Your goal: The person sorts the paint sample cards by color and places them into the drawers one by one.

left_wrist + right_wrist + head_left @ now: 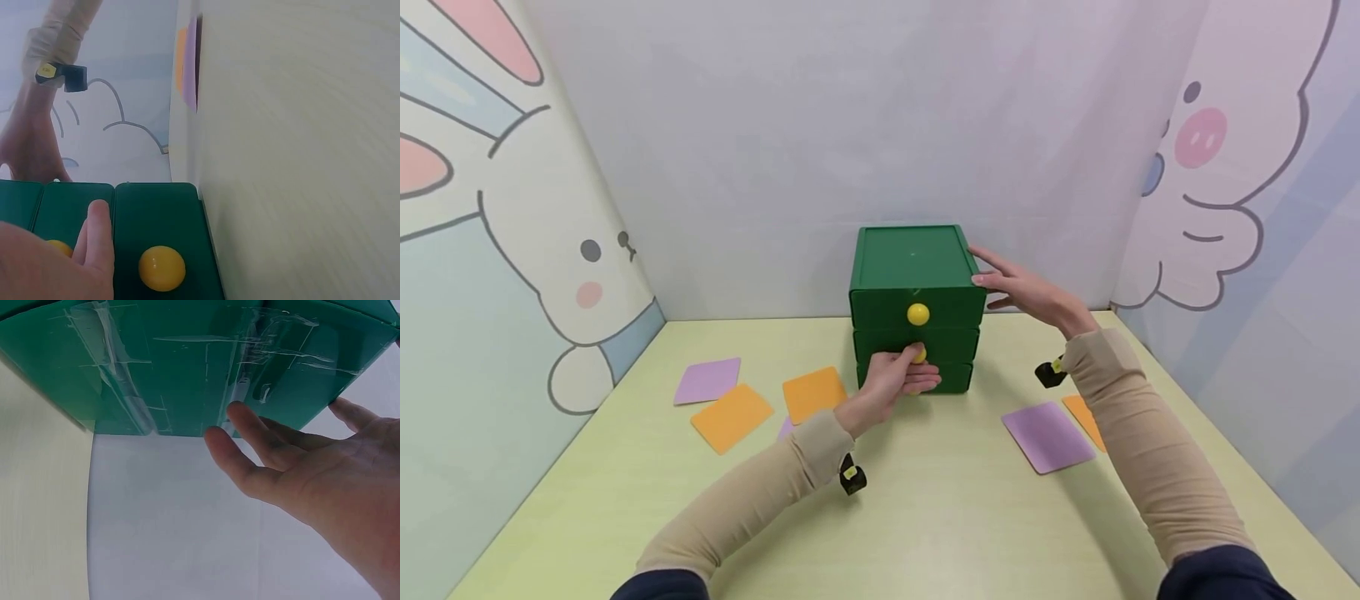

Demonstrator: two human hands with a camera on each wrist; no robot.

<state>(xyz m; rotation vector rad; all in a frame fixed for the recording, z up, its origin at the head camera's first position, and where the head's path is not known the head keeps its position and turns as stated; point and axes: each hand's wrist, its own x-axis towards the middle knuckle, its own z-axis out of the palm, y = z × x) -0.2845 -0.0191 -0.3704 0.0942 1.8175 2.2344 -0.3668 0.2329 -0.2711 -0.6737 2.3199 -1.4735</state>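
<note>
A green cabinet of three stacked drawers [917, 254] stands at the back of the table, each drawer front bearing a round yellow knob. My left hand [889, 380] is at the middle drawer, its thumb and forefinger pinching that drawer's yellow knob [920, 354]; the other fingers stretch across the front below. The top knob [918, 314] is uncovered, and the bottom knob [162, 269] shows beside the hand in the left wrist view. My right hand [1030, 292] steadies the cabinet's right side, fingers spread and fairly straight along its upper edge. All drawers look closed.
Orange cards [732, 418] and a purple card [707, 381] lie on the table's left, with another orange card [814, 395] near the cabinet. To the right lie a purple card [1047, 437] and a partly covered orange card [1084, 421]. A pale wall [760, 167] rises behind.
</note>
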